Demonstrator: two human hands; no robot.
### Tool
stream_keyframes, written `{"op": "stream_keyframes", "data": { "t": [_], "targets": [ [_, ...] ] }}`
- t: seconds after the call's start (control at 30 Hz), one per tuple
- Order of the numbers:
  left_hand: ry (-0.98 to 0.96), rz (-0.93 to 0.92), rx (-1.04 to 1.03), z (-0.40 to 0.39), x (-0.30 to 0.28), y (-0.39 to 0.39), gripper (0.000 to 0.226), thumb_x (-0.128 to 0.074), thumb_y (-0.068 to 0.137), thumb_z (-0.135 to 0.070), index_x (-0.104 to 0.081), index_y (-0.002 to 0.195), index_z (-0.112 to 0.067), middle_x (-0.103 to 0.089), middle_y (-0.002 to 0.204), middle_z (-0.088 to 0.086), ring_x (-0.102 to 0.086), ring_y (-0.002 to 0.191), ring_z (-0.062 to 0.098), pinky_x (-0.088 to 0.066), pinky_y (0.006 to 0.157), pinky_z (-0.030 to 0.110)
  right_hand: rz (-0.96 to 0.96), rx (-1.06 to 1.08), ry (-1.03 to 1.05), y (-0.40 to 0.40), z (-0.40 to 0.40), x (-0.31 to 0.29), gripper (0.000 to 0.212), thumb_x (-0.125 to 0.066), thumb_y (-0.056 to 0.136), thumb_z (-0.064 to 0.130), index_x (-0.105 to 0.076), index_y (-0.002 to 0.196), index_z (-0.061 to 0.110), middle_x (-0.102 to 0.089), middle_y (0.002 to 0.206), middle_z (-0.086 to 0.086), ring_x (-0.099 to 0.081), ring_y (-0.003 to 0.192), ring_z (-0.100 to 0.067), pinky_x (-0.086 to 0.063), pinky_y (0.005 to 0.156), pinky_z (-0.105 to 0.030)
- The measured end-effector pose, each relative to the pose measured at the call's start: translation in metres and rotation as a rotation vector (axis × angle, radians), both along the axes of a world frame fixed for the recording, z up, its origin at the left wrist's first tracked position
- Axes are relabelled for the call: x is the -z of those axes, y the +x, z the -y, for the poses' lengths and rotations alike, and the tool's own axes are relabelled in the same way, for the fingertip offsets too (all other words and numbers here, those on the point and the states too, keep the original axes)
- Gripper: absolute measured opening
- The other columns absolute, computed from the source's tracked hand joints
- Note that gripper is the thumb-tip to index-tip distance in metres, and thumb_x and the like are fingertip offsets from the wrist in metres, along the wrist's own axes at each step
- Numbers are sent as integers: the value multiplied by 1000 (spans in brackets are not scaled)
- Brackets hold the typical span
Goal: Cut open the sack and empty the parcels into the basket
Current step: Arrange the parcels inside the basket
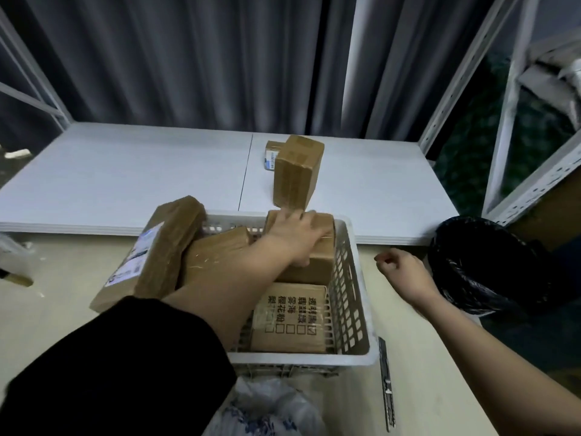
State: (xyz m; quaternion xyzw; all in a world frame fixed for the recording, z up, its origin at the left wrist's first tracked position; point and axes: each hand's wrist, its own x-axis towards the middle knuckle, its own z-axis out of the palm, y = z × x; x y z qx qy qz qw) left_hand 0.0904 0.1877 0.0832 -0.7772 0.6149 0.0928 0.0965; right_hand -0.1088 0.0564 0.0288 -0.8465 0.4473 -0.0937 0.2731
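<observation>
- A white slatted basket (352,297) sits on the pale worktop (63,278), already holding several brown cardboard parcels.
- The left hand (295,237) reaches across the basket from the near left; its fingers (283,215) lie spread and fairly straight on the top of a parcel (317,262) at the basket's far right corner, the thumb against its near face.
- Just beyond those fingertips, outside the basket, a taller parcel (297,171) stands tilted on the white shelf board (125,171), its long axis pointing up and away; a smaller box (273,154) lies behind it.
- The left hand is much nearer that tilted parcel than the right, so it seems the likelier one to bring it in.
- The right hand (402,272) hovers to the right of the basket, fingers curled loosely and holding nothing.
- The sack (267,407), crumpled and pale, lies at the near edge below the basket.
- A slim knife (386,385) lies beside the basket's near right corner.
</observation>
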Motion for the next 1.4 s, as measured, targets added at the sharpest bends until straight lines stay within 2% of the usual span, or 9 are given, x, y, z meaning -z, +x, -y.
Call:
{"op": "stream_keyframes", "data": {
  "t": [0.13,0.3,0.43,0.6,0.8,0.97,1.1,1.23,1.4],
  "targets": [
    [65,-122,-71,-20,32,-20,78,-55,90,-44,-8,151,-33,2,160,9,-1,147,30,2,118,50,-3,-4,-11,-5,2,-3,13,-57,89,21,-68,96,20,-69,104,2,-60,95,-17,-45,80,-29],
    [5,22,-118,-46,19,-17,71,-51,89,-49,-23,148,-21,-12,158,11,-10,146,29,-6,118,51,-40,-7,-2,-3,-15,-16,16,-55,89,21,-69,97,18,-69,106,0,-60,99,-19,-43,79,-27],
    [-137,98,-418,-94,4,4,79,-51,86,-54,-16,150,-22,-8,159,11,-1,147,30,-3,117,54,-50,-64,1,1,-44,-34,18,-56,89,22,-70,100,18,-70,105,1,-62,101,-20,-44,82,-27],
    [-102,44,-746,-183,7,39,90,-53,84,-58,-5,151,-22,-2,158,14,-1,146,33,-5,117,54,-114,-138,-6,-4,-75,-49,11,-56,86,31,-66,90,31,-71,103,4,-64,100,-18,-50,89,-37],
    [-99,58,-764,-236,-14,35,90,-51,81,-60,-7,151,-24,-2,158,10,0,146,31,-4,116,51,-114,-165,29,3,-113,-78,17,-55,90,24,-68,100,18,-69,105,-4,-61,101,-22,-47,85,-32],
    [-134,16,-787,-261,-28,35,91,-53,77,-64,-15,148,-23,-19,152,11,-17,140,30,-14,114,49,-128,-217,25,12,-139,-99,17,-54,89,26,-67,98,21,-70,106,-4,-65,94,-22,-52,85,-36],
    [-115,-50,-823,-271,-24,44,107,-62,66,-70,-13,148,-22,-28,146,11,-25,137,30,-23,110,47,-145,-257,12,26,-153,-102,18,-53,91,28,-67,101,21,-70,108,-3,-63,98,-20,-51,88,-38],
    [-45,44,-708,-262,6,55,116,-70,64,-62,-6,150,-19,-22,150,13,-23,139,30,-26,111,47,-125,-280,39,46,-152,-81,19,-54,91,28,-68,101,19,-70,107,-2,-63,99,-19,-51,87,-36],
    [-128,259,-550,-242,49,52,115,-77,64,-50,-10,151,-16,-20,153,16,-28,137,37,-35,106,50,-97,-291,79,62,-145,-48,19,-53,94,26,-66,105,19,-70,106,0,-63,98,-18,-51,87,-34]
  ]
}}
